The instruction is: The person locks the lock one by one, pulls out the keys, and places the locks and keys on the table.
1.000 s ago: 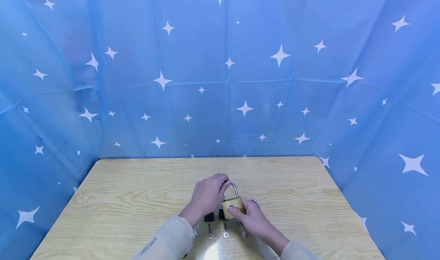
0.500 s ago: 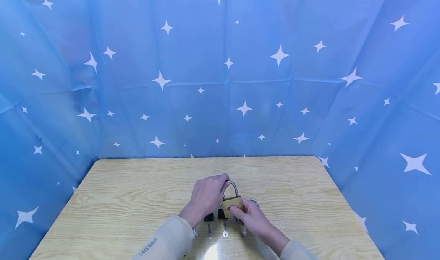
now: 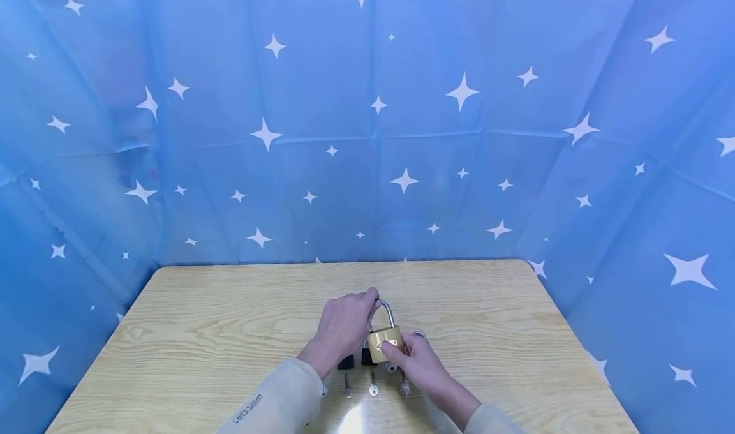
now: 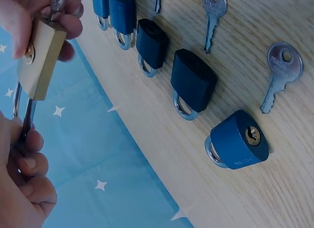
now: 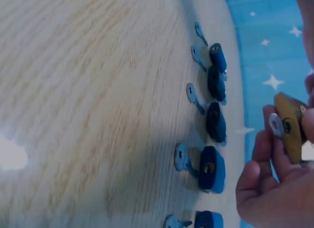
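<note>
Left hand (image 3: 343, 327): pinches shackle of brass padlock (image 3: 385, 343), lower centre.
Right hand (image 3: 418, 365): grips padlock body.
Surface (image 3: 230, 319): blue padlocks (image 4: 193, 82), keys (image 4: 277, 74).

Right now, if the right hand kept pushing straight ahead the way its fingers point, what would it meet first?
The right hand already pinches the brass padlock at its body, so going on it would likely press into the left hand, which grips the shackle. Depth between them is unclear.
</note>
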